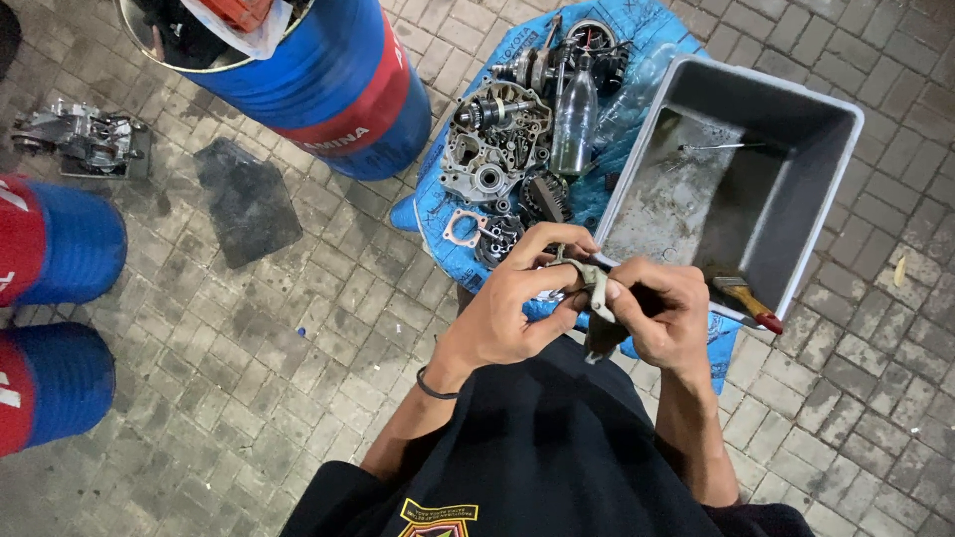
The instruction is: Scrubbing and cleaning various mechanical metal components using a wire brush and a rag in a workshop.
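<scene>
My left hand (517, 303) and my right hand (662, 313) meet in front of my chest, both closed on a small metal part wrapped in a dirty grey rag (598, 298). The part itself is mostly hidden by fingers and cloth. A black band sits on my left wrist. Just beyond the hands lies a blue tarp (438, 224) carrying engine parts: a grey crankcase half (487, 149), a gear cluster (542, 194), a thin gasket (463, 227) and a clear glass bottle (574, 124).
A grey plastic tub (826, 189) stands right of the tarp, with a paintbrush (746, 298) on its near rim. A blue and red drum (328, 80) stands at the top, two more drums (55, 298) at left, another engine block (85, 139) at far left, and a dark mat (244, 199) on the paving.
</scene>
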